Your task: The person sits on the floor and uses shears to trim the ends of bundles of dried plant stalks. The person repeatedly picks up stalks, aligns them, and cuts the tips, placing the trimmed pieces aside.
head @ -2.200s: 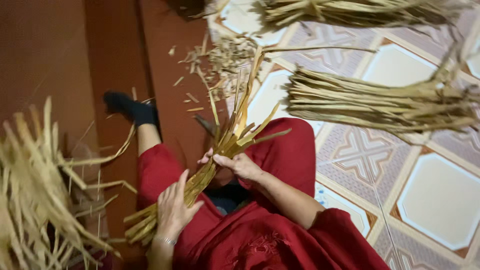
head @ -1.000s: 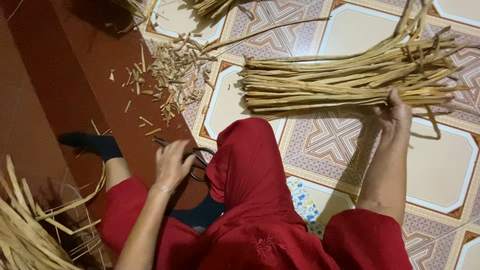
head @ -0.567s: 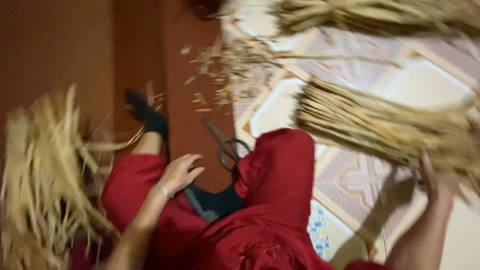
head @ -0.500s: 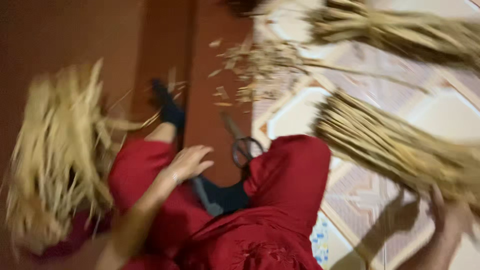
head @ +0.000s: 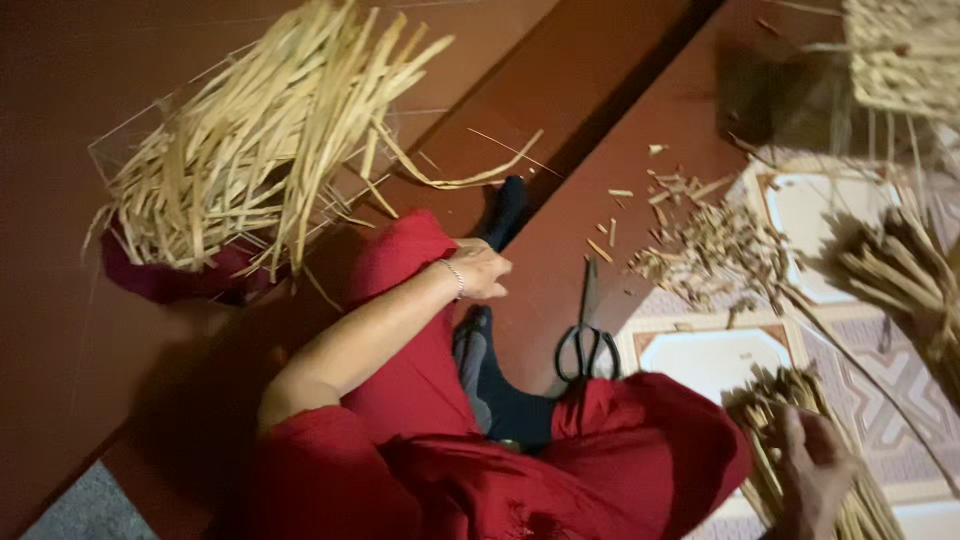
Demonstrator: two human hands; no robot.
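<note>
Straw bundle lies on the tiled floor at 4 o'clock, right hand spread upon it. Left hand rests loosely curled, empty, on the knee. Scissors idle; trimmings done, uncut pile remains at 10 o'clock.

Loose red garment, dark sock — thin bracelet on left wrist, bare forearms
</note>
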